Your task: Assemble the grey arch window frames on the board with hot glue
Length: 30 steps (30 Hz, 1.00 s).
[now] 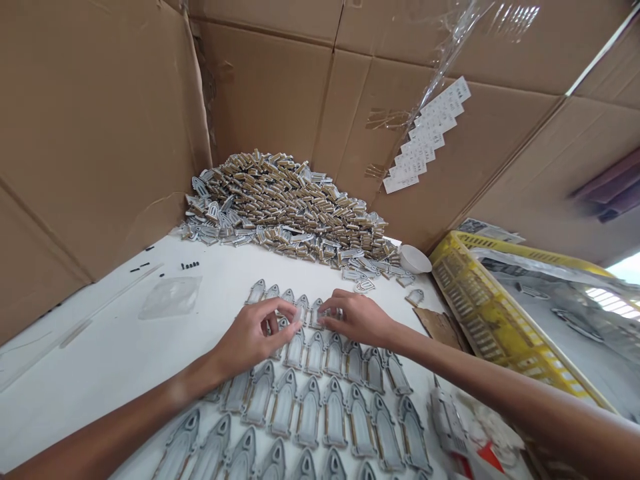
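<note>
Rows of grey, pointed-arch metal pieces [309,415] with brownish side edges lie on the white table [115,360]. Over the far row, my left hand [265,327] has thumb and index finger brought together; a small pale bit seems to show at the tips, too unclear to name. Facing it, my right hand [357,315] curls its fingers at the edge of a grey arch-shaped piece [317,313] in that row. Its thumb and index tips are close together there, partly covering the piece. The other fingers of both hands are bent.
A large heap of similar pieces [295,207] leans against the cardboard wall [265,87]. Right of it stand a white bowl [415,259] and a yellow crate [465,293]. A grey-and-red tool [450,423] lies near my right forearm. Small black parts [190,265] and a plastic bag [171,297] lie left.
</note>
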Each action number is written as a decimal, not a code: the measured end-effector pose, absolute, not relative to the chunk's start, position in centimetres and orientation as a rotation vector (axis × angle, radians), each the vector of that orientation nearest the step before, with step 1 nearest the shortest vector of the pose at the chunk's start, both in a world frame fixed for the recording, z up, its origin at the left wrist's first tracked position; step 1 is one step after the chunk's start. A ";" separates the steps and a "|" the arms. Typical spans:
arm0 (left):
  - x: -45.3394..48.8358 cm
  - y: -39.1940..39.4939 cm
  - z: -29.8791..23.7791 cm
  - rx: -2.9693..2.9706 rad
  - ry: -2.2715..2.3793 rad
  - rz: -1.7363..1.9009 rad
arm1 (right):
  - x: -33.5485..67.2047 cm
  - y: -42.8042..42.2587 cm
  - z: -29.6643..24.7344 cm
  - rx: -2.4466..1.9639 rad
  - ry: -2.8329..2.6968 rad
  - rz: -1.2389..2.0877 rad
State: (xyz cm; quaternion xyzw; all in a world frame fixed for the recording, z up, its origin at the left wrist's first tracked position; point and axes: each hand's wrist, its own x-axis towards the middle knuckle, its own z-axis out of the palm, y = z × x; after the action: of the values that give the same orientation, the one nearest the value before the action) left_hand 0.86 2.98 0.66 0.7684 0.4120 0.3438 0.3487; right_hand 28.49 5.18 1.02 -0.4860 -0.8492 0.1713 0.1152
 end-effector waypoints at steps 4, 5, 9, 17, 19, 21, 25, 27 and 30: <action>0.7 2.9 0.8 2.024 1.052 0.929 | 28.6 4.7 2.5 -1.392 -2.554 0.433; 0.7 2.9 0.8 2.048 1.044 0.932 | 28.7 4.5 3.0 -1.387 -2.555 0.402; 0.2 3.0 0.1 2.238 0.971 0.921 | 29.7 2.7 4.4 -1.360 -2.531 0.305; -0.1 2.8 -1.3 2.465 0.711 0.865 | 29.2 -0.6 5.7 -0.892 -2.659 -0.315; 0.0 2.8 -1.3 2.477 0.645 0.865 | 28.7 -0.7 6.0 -0.753 -2.727 -0.451; 0.1 2.8 -1.2 2.486 0.557 0.883 | 28.5 -0.9 6.2 -0.651 -2.766 -0.563; 0.5 2.7 -1.0 2.470 0.442 0.885 | 28.4 -1.4 6.1 -0.536 -2.746 -0.645; 0.7 2.6 -1.0 2.447 0.430 0.869 | 28.4 -1.7 6.1 -0.496 -2.728 -0.663; 0.8 2.5 -1.0 2.411 0.430 0.859 | 28.2 -1.9 6.1 -0.455 -2.697 -0.683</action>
State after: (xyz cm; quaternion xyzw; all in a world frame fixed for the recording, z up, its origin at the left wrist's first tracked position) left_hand 0.75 2.45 -1.05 0.8945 0.1596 0.3186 0.2699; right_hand 28.25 -1.88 6.12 -0.1594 -0.9443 -0.2391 0.1606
